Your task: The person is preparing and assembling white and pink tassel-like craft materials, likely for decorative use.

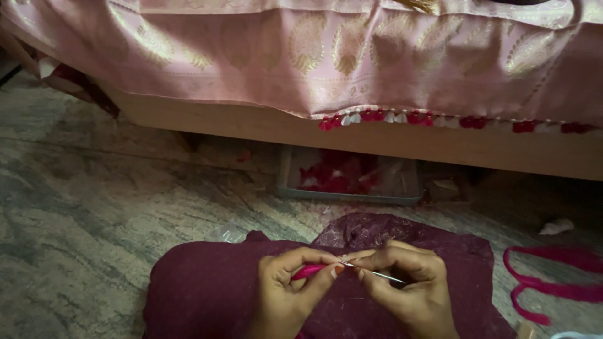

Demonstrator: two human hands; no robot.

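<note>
crochet hook (352, 267), pink-handled with a thin metal shaft, sits low in the middle of the view over a maroon cloth (207, 289) spread on the person's lap, its handle pinched in the left hand (289, 295) while the right hand (408, 282) closes its fingertips around the shaft, perhaps on a fine thread too small to make out. beyond the hands, at the edge of a wooden bed frame (251, 122) draped with a pink patterned fabric (326, 56) trimmed in red and white tassels (402, 117), a grey tray (408, 188) of red pieces lies on the stone floor (94, 201). pink yarn (553, 282) loops near the floor's right edge.
</note>
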